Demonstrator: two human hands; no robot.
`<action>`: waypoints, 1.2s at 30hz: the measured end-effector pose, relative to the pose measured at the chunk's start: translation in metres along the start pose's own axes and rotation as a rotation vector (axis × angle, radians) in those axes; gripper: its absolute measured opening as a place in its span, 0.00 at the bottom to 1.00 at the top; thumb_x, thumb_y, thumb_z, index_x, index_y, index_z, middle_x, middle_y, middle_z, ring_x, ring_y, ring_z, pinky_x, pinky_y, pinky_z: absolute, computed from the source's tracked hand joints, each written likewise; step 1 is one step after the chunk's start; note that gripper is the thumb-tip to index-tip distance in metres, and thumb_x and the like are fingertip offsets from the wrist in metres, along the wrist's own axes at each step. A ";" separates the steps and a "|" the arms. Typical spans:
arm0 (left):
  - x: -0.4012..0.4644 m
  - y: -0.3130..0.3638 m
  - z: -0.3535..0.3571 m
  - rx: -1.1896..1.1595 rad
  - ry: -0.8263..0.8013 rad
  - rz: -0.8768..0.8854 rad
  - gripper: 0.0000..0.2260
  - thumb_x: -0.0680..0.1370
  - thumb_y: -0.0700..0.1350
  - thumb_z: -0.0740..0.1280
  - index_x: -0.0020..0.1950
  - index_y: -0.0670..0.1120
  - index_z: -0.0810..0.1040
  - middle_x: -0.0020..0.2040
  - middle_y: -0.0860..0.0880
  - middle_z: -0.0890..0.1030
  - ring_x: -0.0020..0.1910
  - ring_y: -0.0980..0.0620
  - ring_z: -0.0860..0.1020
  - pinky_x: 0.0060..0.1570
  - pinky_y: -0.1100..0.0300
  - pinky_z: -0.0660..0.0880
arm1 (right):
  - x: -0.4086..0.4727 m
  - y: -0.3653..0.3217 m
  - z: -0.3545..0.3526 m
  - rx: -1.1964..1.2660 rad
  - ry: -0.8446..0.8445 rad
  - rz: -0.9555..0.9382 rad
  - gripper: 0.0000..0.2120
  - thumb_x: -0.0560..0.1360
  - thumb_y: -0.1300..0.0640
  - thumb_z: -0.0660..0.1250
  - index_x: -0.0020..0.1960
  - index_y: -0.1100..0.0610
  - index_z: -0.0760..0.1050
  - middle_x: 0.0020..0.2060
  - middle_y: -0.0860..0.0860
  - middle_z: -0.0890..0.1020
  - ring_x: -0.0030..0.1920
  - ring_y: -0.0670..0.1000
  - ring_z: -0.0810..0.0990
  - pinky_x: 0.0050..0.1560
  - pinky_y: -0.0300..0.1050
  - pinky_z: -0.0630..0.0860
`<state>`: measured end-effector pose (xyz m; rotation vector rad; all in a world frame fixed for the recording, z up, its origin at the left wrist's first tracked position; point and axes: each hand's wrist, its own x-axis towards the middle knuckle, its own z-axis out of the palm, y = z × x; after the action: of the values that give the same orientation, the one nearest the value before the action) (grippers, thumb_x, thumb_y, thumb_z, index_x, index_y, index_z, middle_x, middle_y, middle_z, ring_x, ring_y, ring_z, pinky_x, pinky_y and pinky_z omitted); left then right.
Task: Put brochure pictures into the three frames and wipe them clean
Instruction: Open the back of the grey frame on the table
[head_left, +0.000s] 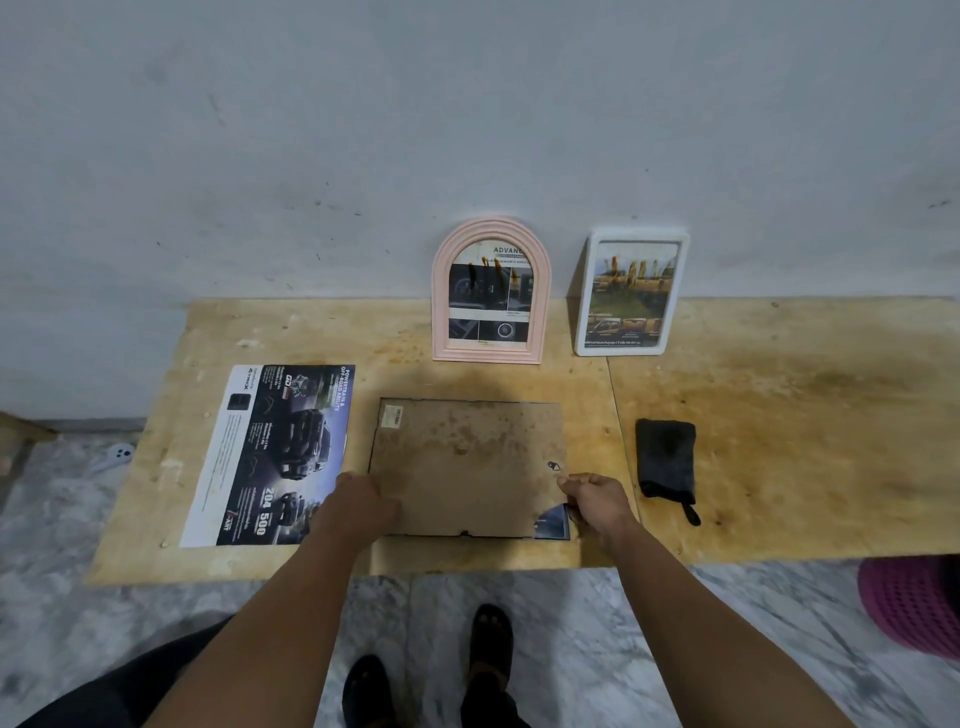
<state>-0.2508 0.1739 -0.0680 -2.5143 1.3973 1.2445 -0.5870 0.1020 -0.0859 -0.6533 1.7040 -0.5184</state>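
Frames number three on the plywood board (779, 415): a pink arched frame (491, 291) and a white rectangular frame (631, 291) stand upright against the wall (467, 130), each with a brochure picture inside, and a dark frame (467, 467) lies face down near the front edge, its brown backing board up with a small pale sticker at the far left corner whose print is too small to read. "ADVANC" shows at the top of the picture in the pink frame. Left of the dark frame lies a brochure page (275, 457) reading "POWERTRAIN & OFF-ROAD ABILITY" and "204 500". The left hand (363, 501) rests on the dark frame's near left corner, fingers curled over the edge. The right hand (592, 499) pinches the backing's near right corner, where a blue picture corner (551, 522) peeks out. A folded black cloth (666, 457) lies just right.
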 end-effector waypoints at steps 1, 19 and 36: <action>0.002 -0.002 0.001 -0.008 0.006 0.004 0.20 0.64 0.59 0.60 0.37 0.40 0.72 0.44 0.42 0.72 0.42 0.40 0.80 0.41 0.55 0.73 | 0.001 0.000 -0.001 0.018 -0.011 0.011 0.06 0.77 0.62 0.73 0.44 0.64 0.81 0.33 0.58 0.79 0.29 0.52 0.74 0.33 0.45 0.73; 0.020 -0.020 0.014 -0.038 0.083 0.028 0.34 0.63 0.65 0.61 0.51 0.37 0.79 0.51 0.39 0.78 0.47 0.40 0.83 0.50 0.43 0.82 | -0.013 0.014 -0.013 0.193 0.029 -0.020 0.06 0.80 0.66 0.66 0.56 0.66 0.77 0.31 0.62 0.81 0.25 0.55 0.70 0.21 0.44 0.65; 0.030 -0.023 0.016 -0.012 0.073 -0.019 0.27 0.72 0.60 0.72 0.54 0.36 0.81 0.52 0.36 0.80 0.50 0.37 0.82 0.52 0.49 0.80 | 0.032 -0.041 -0.200 0.435 0.570 0.016 0.11 0.82 0.60 0.66 0.64 0.59 0.79 0.52 0.59 0.82 0.51 0.59 0.81 0.45 0.50 0.77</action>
<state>-0.2358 0.1727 -0.1062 -2.5997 1.3810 1.1735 -0.7807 0.0501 -0.0384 -0.1774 2.0227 -1.1034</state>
